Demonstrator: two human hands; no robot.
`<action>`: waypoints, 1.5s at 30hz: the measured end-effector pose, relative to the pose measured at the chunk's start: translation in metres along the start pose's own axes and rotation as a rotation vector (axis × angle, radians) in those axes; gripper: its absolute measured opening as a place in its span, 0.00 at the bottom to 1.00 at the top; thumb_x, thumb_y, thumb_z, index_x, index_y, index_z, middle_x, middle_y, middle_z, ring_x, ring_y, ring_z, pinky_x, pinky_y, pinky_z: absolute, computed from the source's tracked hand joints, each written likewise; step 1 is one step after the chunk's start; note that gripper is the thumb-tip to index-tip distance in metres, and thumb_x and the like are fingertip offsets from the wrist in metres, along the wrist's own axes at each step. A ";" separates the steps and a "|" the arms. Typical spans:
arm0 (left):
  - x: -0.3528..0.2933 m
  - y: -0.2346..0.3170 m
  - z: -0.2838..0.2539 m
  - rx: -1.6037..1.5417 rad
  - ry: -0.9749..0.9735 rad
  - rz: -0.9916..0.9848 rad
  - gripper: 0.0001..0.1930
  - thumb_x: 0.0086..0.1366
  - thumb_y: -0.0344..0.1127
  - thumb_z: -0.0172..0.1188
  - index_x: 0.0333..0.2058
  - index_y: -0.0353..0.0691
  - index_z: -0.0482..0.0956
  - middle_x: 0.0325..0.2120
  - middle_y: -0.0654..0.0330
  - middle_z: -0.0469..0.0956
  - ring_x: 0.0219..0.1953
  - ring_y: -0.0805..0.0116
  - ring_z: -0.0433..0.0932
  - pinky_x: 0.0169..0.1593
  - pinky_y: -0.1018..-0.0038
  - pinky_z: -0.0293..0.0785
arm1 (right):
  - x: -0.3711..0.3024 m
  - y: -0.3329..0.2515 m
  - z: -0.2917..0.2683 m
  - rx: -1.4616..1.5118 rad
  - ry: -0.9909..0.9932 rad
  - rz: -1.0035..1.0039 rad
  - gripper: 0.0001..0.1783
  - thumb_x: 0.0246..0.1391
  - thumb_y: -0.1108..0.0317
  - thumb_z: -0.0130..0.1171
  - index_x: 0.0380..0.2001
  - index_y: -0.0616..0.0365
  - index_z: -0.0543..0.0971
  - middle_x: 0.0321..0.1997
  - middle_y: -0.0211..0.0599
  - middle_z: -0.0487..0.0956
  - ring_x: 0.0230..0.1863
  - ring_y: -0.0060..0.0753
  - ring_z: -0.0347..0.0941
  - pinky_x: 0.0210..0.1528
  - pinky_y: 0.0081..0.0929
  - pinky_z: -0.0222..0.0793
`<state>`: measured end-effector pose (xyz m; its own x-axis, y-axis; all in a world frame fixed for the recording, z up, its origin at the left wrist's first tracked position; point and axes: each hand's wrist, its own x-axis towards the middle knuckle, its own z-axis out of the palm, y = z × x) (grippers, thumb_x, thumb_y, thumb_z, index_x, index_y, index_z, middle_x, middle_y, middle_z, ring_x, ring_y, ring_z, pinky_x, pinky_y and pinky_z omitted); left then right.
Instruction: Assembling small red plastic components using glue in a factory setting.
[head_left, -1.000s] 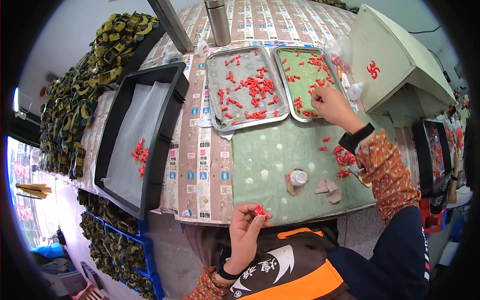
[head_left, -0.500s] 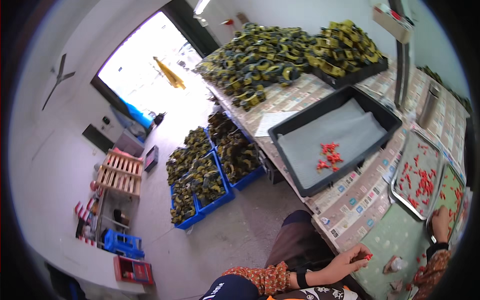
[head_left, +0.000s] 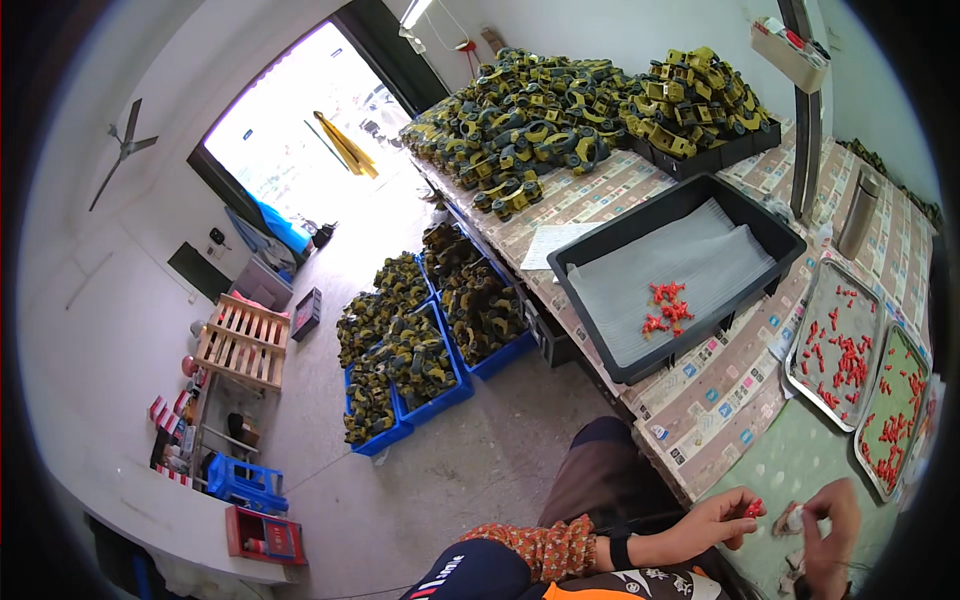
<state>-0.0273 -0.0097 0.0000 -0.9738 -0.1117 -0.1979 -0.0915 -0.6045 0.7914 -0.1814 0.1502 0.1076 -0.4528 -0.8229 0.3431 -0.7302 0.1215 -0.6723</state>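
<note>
My left hand [head_left: 708, 522] pinches a small red plastic piece [head_left: 754, 508] between thumb and fingertips, above the green mat at the table's near edge. To its right is my right hand [head_left: 834, 528], its fingers bent together at the tips beside a small whitish object [head_left: 792, 519] on the mat. Whether those fingertips hold anything is too small to tell. Beyond my right hand lie two metal trays, a silver one [head_left: 812, 385] and one with a green bottom [head_left: 884, 398], both scattered with similar red pieces.
A large dark bin [head_left: 690, 250], lined with pale sheet, has a small cluster of red pieces [head_left: 668, 308]. Yellow-and-dark toy vehicles [head_left: 540, 120] are heaped at the table's far end; more fill blue crates [head_left: 430, 395] on the floor. A metal flask [head_left: 858, 212] stands by a post.
My right hand has left the green-bottomed tray and come toward me, near the left hand and the whitish object. My left hand has shifted slightly right, still with a red piece.
</note>
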 end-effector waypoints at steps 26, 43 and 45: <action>-0.035 0.001 0.011 0.550 -0.007 -0.066 0.06 0.72 0.30 0.59 0.45 0.37 0.76 0.34 0.69 0.74 0.35 0.84 0.71 0.37 0.83 0.70 | -0.074 -0.033 0.061 0.141 0.134 0.258 0.07 0.51 0.79 0.65 0.34 0.61 0.78 0.32 0.39 0.76 0.29 0.35 0.75 0.31 0.26 0.70; -0.013 0.004 0.013 0.356 -0.003 -0.117 0.15 0.76 0.35 0.54 0.55 0.34 0.76 0.39 0.63 0.78 0.36 0.82 0.75 0.44 0.80 0.76 | -0.082 0.023 0.027 -0.058 0.413 0.572 0.06 0.56 0.82 0.59 0.37 0.64 0.76 0.29 0.35 0.75 0.27 0.24 0.74 0.31 0.23 0.69; -0.012 0.002 0.011 0.339 -0.011 -0.118 0.17 0.77 0.35 0.52 0.58 0.34 0.75 0.39 0.62 0.77 0.36 0.81 0.74 0.45 0.80 0.77 | -0.080 0.031 0.027 -0.098 0.406 0.557 0.06 0.56 0.82 0.59 0.37 0.64 0.75 0.29 0.38 0.75 0.27 0.28 0.74 0.30 0.25 0.68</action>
<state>-0.0179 -0.0011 0.0099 -0.9544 -0.0469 -0.2948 -0.2658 -0.3160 0.9108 -0.1537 0.2053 0.0418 -0.9149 -0.3532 0.1953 -0.3678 0.5306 -0.7636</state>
